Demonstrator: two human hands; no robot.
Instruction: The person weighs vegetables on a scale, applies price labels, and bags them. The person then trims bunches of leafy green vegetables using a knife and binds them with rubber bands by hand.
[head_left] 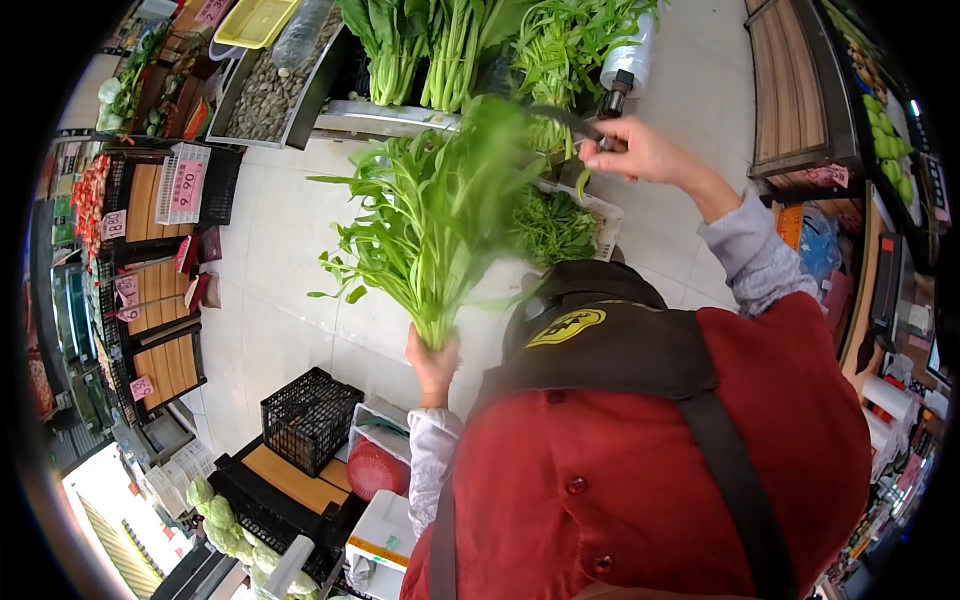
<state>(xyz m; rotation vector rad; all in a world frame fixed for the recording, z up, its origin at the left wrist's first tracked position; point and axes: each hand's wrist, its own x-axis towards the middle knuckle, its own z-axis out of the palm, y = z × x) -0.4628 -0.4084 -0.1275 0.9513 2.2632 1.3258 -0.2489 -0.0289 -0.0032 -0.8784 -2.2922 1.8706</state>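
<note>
A large leafy green bunch (415, 220) stands upright in my left hand (434, 365), whose fingers are wrapped round its stem end. The bunch's right side is blurred by motion. My right hand (630, 152) is closed round the dark handle of a curved knife (565, 118), its blade pointing left over the greens. A small yellow-green piece (583, 182) hangs just below my right hand. Under the blade, more leafy greens (560, 228) lie in a white crate (607, 225) on the floor.
Bundled greens (395, 50) stand on a metal-edged shelf (385, 115) ahead, beside a roll of plastic bags (628, 60). A black crate (311, 420) and a red basket (377, 470) are at the lower left. Wooden racks with price signs line the left; a metal-edged stand (800, 90) is at right.
</note>
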